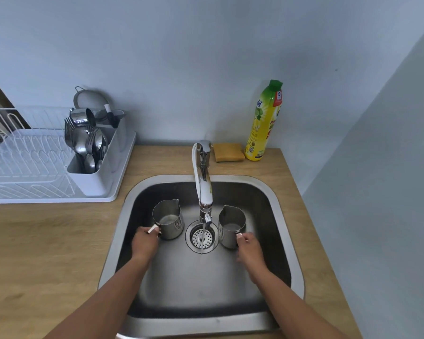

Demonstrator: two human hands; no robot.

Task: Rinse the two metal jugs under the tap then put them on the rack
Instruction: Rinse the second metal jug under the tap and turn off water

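Two small metal jugs stand upright inside the steel sink. My left hand grips the handle of the left jug, left of the tap. My right hand grips the handle of the right jug, right of the tap. Both jugs hold a little water. The chrome tap reaches over the sink's middle, and a thin stream of water falls from it onto the drain strainer, between the two jugs. The white dish rack sits on the counter at the left.
A cutlery holder full of spoons, forks and a metal cup stands at the rack's right end. Behind the sink lie a yellow sponge and a yellow dish soap bottle. A wooden counter surrounds the sink; walls close the back and right.
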